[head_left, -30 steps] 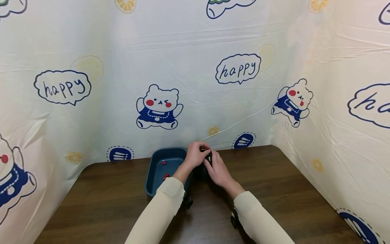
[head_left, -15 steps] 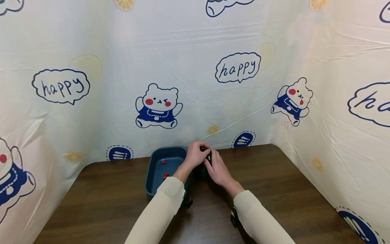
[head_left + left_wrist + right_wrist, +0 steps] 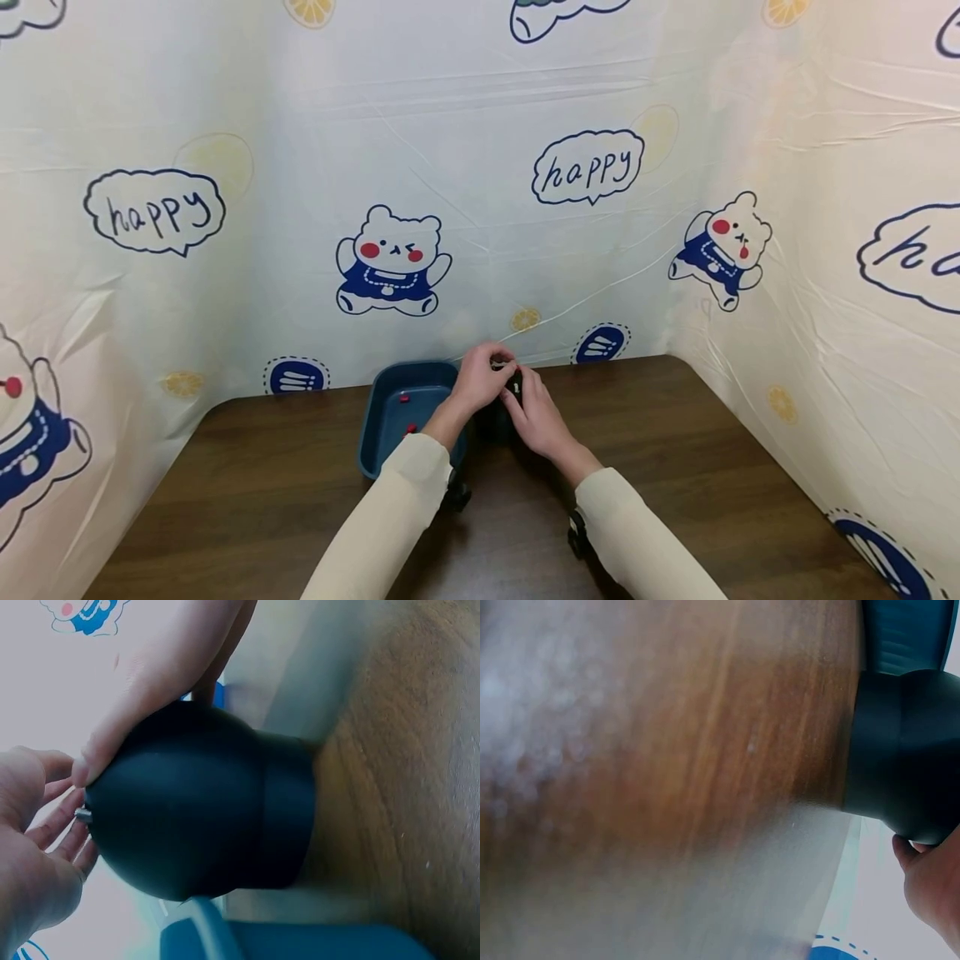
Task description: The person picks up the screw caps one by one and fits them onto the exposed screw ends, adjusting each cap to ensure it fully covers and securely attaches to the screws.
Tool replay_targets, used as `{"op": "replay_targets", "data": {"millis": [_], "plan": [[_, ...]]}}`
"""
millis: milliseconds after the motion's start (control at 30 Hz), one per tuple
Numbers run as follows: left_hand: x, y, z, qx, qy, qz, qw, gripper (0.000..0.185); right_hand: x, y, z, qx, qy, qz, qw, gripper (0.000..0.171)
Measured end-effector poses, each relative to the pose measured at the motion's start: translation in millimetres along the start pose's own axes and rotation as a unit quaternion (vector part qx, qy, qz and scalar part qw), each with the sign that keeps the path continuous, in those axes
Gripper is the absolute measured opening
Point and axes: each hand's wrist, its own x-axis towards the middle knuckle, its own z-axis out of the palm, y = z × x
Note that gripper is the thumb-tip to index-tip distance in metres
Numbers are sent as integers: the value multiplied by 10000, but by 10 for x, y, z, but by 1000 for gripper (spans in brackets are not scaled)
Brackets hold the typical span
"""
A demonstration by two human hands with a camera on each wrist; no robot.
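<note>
A black domed object (image 3: 492,423) stands on the wooden table (image 3: 675,450), just right of a dark blue tray (image 3: 375,450). My left hand (image 3: 501,367) is at its top, the fingertips pinching a small grey piece (image 3: 82,816) that sticks out there. In the left wrist view the left hand (image 3: 71,825) curls beside the black domed object (image 3: 202,802). My right hand (image 3: 517,396) grips the dome's right side, its fingers (image 3: 127,727) lying along the curve. The right wrist view shows the black domed object (image 3: 907,750) and a bit of the right hand (image 3: 930,881).
Small red pieces (image 3: 403,398) lie in the tray. Printed plastic sheeting (image 3: 585,250) walls the table at the back and on both sides. Bare wood (image 3: 262,500) lies in front of the tray and to the right of the hands.
The left hand's fingertips have risen slightly at the top of the black object. The right hand and the object stay where they were.
</note>
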Motion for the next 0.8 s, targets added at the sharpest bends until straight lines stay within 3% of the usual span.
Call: {"op": "replay_targets", "data": {"millis": [200, 500, 800], "plan": [[-6, 26, -101, 93, -7, 166, 9998, 12, 13, -6, 8, 10, 134, -19, 9999, 60], [-54, 51, -262, 345, -387, 166, 9985, 16, -7, -14, 14, 45, 165, -23, 9999, 60], [-91, 23, -409, 778, -510, 211, 9954, 15, -3, -39, 7, 51, 112, 41, 9999, 63]]}}
